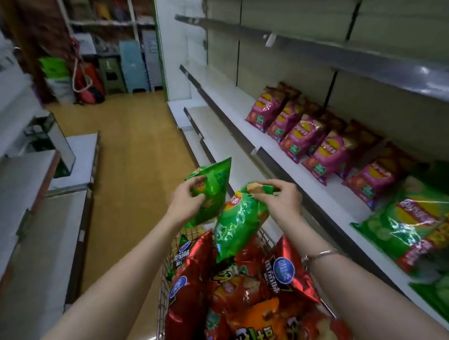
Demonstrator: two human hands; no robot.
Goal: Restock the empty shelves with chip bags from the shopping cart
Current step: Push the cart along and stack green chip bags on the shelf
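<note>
Head view, bottom centre: the wire shopping cart (160,312) is heaped with red and orange chip bags (246,296). Just above it, the left hand (187,200) curls its fingers round a small green chip bag (214,185), while the right hand (283,201), a bracelet (319,255) on its wrist, pinches the top corner of a second green chip bag (235,223) hanging over the cart. Farther off at right, the white shelf (234,96) carries a row of purple Lay's bags (304,135) and, near the right edge, a large green Lay's bag (406,225).

Tan floor (138,138), stacked plastic stools (131,66), white counters (2,168) left
</note>
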